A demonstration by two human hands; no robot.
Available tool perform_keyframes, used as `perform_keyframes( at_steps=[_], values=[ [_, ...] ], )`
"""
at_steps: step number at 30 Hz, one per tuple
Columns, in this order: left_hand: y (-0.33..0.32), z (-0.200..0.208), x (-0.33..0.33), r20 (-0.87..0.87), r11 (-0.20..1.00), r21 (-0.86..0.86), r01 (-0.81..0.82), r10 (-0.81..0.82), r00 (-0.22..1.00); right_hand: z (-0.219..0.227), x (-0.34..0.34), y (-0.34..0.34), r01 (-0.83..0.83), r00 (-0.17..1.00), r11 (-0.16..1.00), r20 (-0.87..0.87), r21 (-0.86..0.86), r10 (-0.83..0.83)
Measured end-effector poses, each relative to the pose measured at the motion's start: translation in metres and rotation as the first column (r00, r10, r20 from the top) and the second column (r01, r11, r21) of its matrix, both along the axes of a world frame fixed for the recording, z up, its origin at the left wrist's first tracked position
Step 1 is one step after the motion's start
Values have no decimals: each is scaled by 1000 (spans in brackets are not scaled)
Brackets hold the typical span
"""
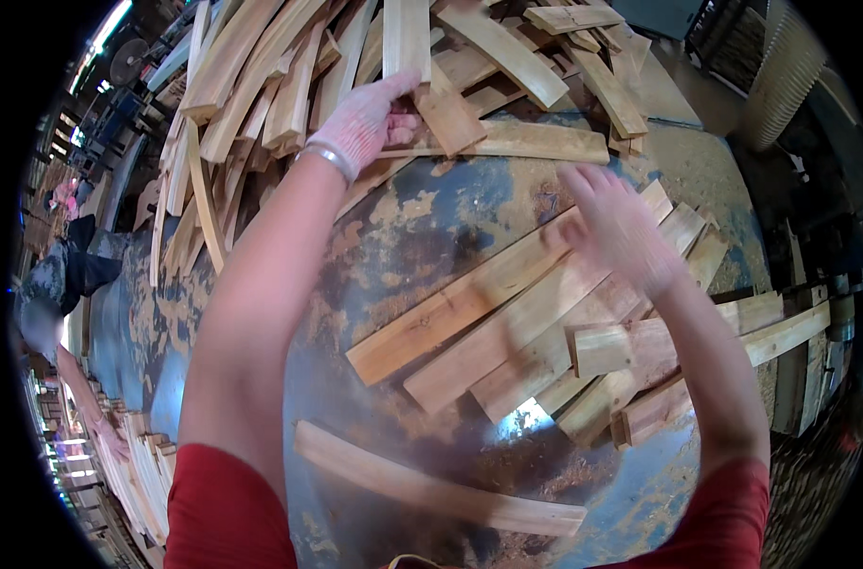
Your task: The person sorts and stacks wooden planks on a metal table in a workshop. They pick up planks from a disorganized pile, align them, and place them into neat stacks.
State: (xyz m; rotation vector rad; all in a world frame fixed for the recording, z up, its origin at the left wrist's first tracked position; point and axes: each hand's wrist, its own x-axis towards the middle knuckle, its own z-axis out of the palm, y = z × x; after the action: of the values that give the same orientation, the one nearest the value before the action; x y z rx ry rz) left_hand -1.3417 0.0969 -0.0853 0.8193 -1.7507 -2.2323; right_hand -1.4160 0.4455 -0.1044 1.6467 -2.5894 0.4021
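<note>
My left hand, in a pale glove with a band at the wrist, reaches to the far pile. Its thumb and fingers close on the near end of a light wooden board. My right hand, also gloved and blurred by motion, hovers over a loose stack on the right of the table. Its fingers are stretched out with nothing seen between them. Beneath it a wooden board lies slantwise beside several overlapping boards.
A heap of wooden boards covers the table's far side. One curved board lies near me on the worn, sawdust-covered table. A ribbed hose stands at the far right. Another person's arm is at the left beside stacked strips.
</note>
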Motion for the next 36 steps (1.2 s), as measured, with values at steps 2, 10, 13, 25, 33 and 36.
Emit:
perform_keyframes(
  at_steps=[2,10,13,25,33,36],
  values=[
    [-3,6,22,-9,979,-162,120,-123,992,-36,-54,-61,107,982,990,-166,91,-91],
    [-9,-35,107,194,497,-865,68,207,959,-21,-62,-96,70,994,949,-97,308,-42],
    [-5,-43,113,267,280,-941,193,258,929,28,-6,-16,9,998,955,55,297,-27],
    [75,-104,-24,440,-153,-849,506,327,836,67,195,255,68,804,812,450,580,-388],
    [48,-150,-72,266,-175,-936,305,216,940,12,239,291,168,746,937,582,306,-324],
    [84,-127,-30,212,-135,-959,249,240,947,13,238,300,174,738,949,604,262,-302]
  ],
)
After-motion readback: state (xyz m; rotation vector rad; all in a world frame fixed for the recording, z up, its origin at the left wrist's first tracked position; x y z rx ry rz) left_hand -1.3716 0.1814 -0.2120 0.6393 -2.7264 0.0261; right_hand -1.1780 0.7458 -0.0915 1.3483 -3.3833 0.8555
